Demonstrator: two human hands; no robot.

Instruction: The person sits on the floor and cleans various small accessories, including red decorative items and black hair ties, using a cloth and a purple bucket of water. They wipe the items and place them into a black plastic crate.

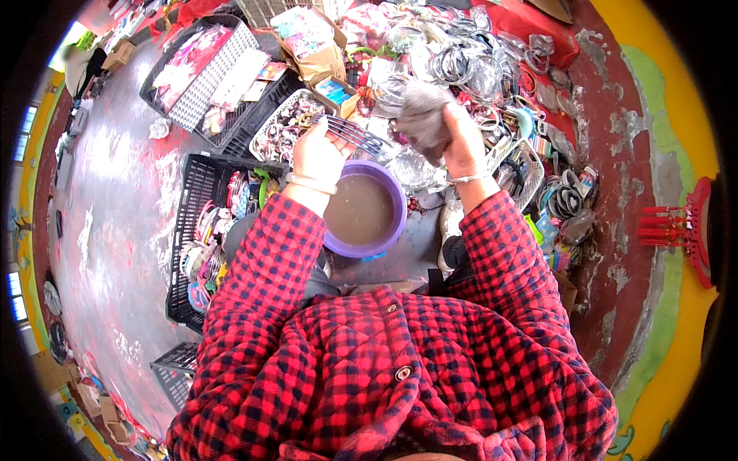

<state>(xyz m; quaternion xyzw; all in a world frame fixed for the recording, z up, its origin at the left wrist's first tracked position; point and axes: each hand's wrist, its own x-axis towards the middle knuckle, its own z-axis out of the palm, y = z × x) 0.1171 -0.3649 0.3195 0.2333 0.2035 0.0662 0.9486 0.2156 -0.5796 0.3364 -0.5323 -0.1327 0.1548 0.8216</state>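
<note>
Nearest the camera was your own chest and both sleeves in red and black checked quilted cloth, forearms reaching forward from the lower edge. Just beyond them sat a round purple basin (364, 210) of murky brownish water on the grey floor (115, 230), between your knees. Your left hand (319, 154) was raised over the basin's far left rim, fingers closed around a bundle of thin dark hair bands or hoops (354, 134) that fanned out to the right. Your right hand (460, 142) was lifted above the basin's right side, fingers curled round a fuzzy grey-brown pompom-like puff (423, 115). The two hands were near each other but apart. To your left stood a black plastic crate (192, 230) of colourful bangles; farther off lay a heap of bagged hair accessories (461, 61), trays and cardboard boxes. By my judgement, you were between dips, sorting or washing pieces over the water; the next move would call for lowering one item steadily into the basin without dropping the other.
</note>
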